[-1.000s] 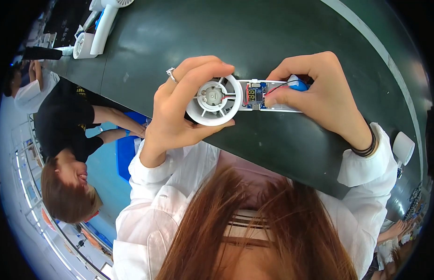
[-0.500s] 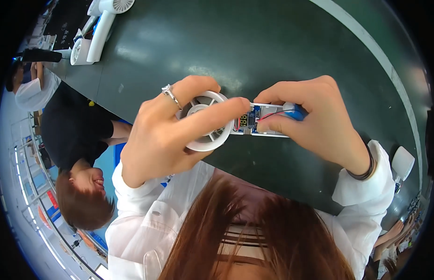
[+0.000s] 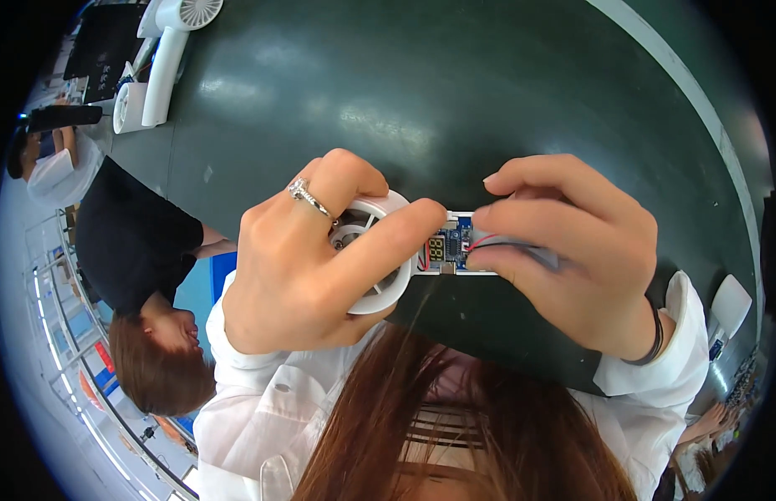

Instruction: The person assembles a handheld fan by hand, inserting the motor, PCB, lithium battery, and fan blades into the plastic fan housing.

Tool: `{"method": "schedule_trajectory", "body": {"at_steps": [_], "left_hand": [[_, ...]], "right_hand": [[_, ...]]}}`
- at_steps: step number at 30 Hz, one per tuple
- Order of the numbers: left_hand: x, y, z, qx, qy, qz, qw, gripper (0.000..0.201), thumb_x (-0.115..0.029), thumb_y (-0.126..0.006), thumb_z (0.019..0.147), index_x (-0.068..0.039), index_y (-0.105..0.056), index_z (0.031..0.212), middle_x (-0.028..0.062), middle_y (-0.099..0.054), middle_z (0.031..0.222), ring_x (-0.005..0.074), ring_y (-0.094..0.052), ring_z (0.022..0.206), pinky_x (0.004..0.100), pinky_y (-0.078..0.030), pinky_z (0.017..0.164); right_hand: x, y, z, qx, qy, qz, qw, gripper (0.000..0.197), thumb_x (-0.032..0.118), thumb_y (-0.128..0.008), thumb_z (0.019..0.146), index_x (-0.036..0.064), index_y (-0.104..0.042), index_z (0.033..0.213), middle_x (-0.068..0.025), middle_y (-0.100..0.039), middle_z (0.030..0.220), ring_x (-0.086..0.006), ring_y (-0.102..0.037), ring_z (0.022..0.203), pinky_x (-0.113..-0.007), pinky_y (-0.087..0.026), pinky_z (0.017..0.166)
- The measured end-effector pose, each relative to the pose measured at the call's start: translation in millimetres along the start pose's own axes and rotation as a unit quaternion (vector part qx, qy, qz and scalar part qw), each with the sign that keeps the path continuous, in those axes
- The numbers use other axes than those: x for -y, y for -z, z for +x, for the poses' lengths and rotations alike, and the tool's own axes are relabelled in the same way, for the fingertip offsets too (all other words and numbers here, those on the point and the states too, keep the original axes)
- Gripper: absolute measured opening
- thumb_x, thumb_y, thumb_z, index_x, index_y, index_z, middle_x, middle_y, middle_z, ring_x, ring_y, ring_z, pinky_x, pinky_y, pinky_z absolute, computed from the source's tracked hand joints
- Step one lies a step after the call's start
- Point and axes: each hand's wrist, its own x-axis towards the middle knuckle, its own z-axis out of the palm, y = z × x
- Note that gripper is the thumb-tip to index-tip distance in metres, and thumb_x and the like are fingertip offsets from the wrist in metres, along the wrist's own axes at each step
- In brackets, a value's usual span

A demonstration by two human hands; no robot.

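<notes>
A white handheld fan (image 3: 386, 294) with its handle opened up is held level between my hands. My left hand (image 3: 292, 280) is closed around the round fan head, its index finger stretched toward the handle. Inside the handle lies a blue circuit board (image 3: 453, 242) with a small digit display (image 3: 436, 248). Red and black wires (image 3: 486, 242) lead from the board under my right hand (image 3: 584, 255). Its thumb and index finger close over the handle at the board's right end, while another finger stands raised. My right fingers hide the rest of the handle.
The dark green table (image 3: 455, 108) has a pale stripe along its far right edge. White fan parts (image 3: 162, 79) lie at the upper left, and a white piece (image 3: 729, 306) at the right. A person in black (image 3: 133, 230) is on the left; another person's hand (image 3: 712, 420) shows lower right.
Both hands and the fan sit slightly lower in view. My right hand has shifted its fingers over the handle, and the blue cylinder seen there before is now hidden.
</notes>
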Motion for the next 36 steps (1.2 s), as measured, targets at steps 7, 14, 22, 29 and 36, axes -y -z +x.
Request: {"method": "schedule_trajectory", "body": {"at_steps": [7,14,22,29,36], "left_hand": [[-2,-7,2,0.000,0.005,-0.006,1.000,0.048,-0.004,-0.078,0.045,-0.009,-0.070,0.092,0.0114,-0.054,0.092,0.0261,-0.062,0.071,0.0321,-0.050,0.061],[-6,-17,6,-0.030,-0.040,-0.013,0.999,0.048,-0.005,-0.076,0.046,-0.009,-0.071,0.094,0.0136,-0.054,0.093,0.0263,-0.061,0.066,0.0321,-0.049,0.056],[-7,-30,7,-0.086,-0.047,0.019,0.995,0.046,-0.005,-0.073,0.045,-0.009,-0.071,0.091,0.0134,-0.054,0.090,0.0240,-0.059,0.062,0.0286,-0.045,0.051],[8,-31,4,-0.091,-0.057,0.007,0.994,0.045,-0.004,-0.074,0.046,-0.010,-0.071,0.090,0.0130,-0.054,0.090,0.0231,-0.059,0.061,0.0286,-0.045,0.051],[9,-31,-1,-0.080,-0.052,-0.012,0.995,0.046,-0.003,-0.073,0.047,-0.009,-0.071,0.093,0.0131,-0.054,0.090,0.0230,-0.059,0.061,0.0285,-0.046,0.053]], "right_hand": [[0,7,-4,0.046,-0.024,0.016,0.999,0.024,-0.002,-0.081,0.062,0.0014,-0.071,0.084,-0.0147,-0.062,0.099,-0.0171,-0.060,0.068,-0.024,-0.049,0.058],[1,25,-11,0.044,0.021,-0.031,0.998,0.027,-0.002,-0.080,0.063,0.0029,-0.071,0.088,-0.0146,-0.059,0.096,-0.0201,-0.059,0.074,-0.027,-0.050,0.061],[4,29,-13,0.052,0.038,-0.093,0.994,0.034,-0.001,-0.081,0.058,0.0040,-0.071,0.091,-0.0124,-0.057,0.092,-0.0262,-0.057,0.083,-0.037,-0.051,0.074],[5,8,-14,0.035,0.011,-0.104,0.994,0.033,-0.003,-0.079,0.062,0.0050,-0.071,0.093,-0.0098,-0.056,0.090,-0.0247,-0.056,0.081,-0.038,-0.052,0.073],[5,3,-18,0.036,0.009,-0.103,0.994,0.032,-0.003,-0.078,0.065,0.0053,-0.072,0.095,-0.0086,-0.054,0.091,-0.0245,-0.054,0.080,-0.038,-0.051,0.075]]}}
